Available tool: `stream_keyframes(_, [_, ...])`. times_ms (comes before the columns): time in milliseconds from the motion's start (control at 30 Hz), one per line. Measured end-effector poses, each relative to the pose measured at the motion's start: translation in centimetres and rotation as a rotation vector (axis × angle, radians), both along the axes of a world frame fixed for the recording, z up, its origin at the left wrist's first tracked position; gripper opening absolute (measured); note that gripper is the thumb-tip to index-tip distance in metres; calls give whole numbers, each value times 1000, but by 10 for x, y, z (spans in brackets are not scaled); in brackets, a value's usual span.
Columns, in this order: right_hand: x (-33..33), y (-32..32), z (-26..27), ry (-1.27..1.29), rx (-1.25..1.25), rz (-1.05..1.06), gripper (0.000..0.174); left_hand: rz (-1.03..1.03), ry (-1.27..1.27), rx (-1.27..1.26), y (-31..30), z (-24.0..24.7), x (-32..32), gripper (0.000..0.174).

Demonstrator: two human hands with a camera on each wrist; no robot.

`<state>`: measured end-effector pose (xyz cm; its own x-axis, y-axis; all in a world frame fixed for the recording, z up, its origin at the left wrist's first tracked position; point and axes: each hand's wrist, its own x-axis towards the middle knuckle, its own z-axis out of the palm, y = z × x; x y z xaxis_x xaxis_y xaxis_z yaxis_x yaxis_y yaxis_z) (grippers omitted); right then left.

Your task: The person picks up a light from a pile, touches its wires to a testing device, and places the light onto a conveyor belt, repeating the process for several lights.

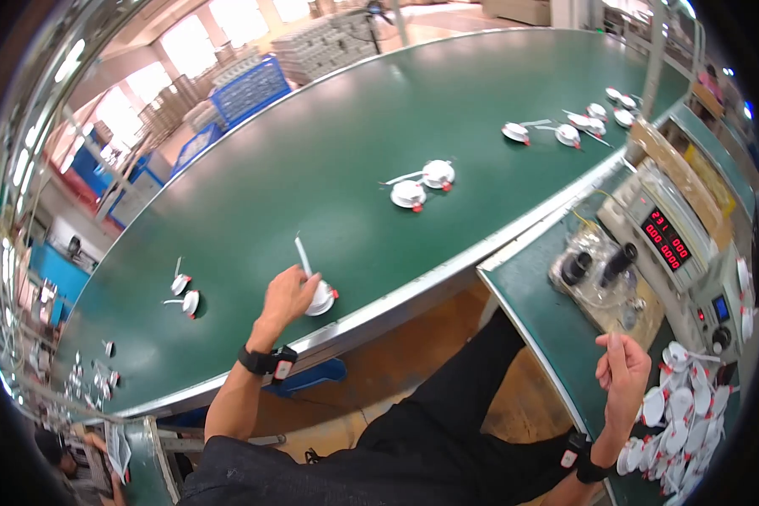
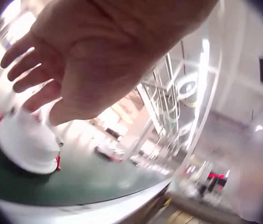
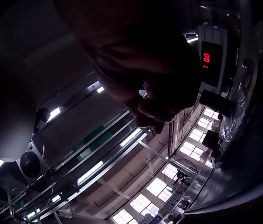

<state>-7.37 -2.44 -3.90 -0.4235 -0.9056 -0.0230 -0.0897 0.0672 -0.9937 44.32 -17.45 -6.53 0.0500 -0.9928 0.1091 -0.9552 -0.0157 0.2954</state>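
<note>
A white round fixture with red clips (image 1: 320, 298) lies on the green table near its front edge, a pale strip rising behind it. The left hand (image 1: 288, 295) reaches over its left side. Seen from the left wrist, the fingers of the left hand (image 2: 70, 70) are spread, with index finger and thumb at the top of the white fixture (image 2: 28, 143); firm contact cannot be made out. Over the side bench, the right hand (image 1: 624, 375) has curled fingers and holds nothing visible. The right wrist view shows this right hand (image 3: 143, 79) dark, its fingertips bent inward.
More white fixtures (image 1: 408, 195) lie along the green table (image 1: 253, 202). On the right bench (image 1: 535, 291) stand black cylinders (image 1: 576, 266) and a meter with red digits (image 1: 666, 240). A heap of white fixtures (image 1: 679, 422) lies beside the right hand.
</note>
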Motion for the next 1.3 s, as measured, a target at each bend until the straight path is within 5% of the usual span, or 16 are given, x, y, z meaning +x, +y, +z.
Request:
stream_keyframes(33, [3, -3, -1, -9, -1, 17, 31, 63, -325, 39, 16, 3, 21, 39])
stream_keyframes(133, [7, -15, -1, -21, -15, 52, 29, 264, -448, 131, 19, 38, 24, 36])
stream_keyframes(233, [14, -21, -1, -44, -25, 52, 28, -40, -241, -166, -24, 45, -16, 39])
stream_keyframes(367, [14, -16, 2, -38, 32, 39, 28, -384, -62, -131, -124, 3, -85, 49])
stream_keyframes(567, [13, -9, -3, -73, 76, 0, 27, -501, 83, -203, -211, -49, -128, 57])
stream_keyframes(733, [36, -25, 7, -70, 97, 53, 23, -527, 221, -150, -112, 7, -160, 70])
stream_keyframes(933, [83, -57, 0, -103, -258, 25, 30, -864, 454, -91, 54, 47, -258, 71])
stream_keyframes(1167, [45, 15, 24, -8, -151, 22, 35, -1098, 810, 223, 75, 51, -301, 49])
stream_keyframes(1200, [42, 24, 26, -8, -140, 36, 34, -917, 1028, 373, 71, 49, -309, 38])
stream_keyframes(1300, [41, 43, 36, -8, -108, 120, 33, -820, 1217, 596, 58, 81, -341, 30])
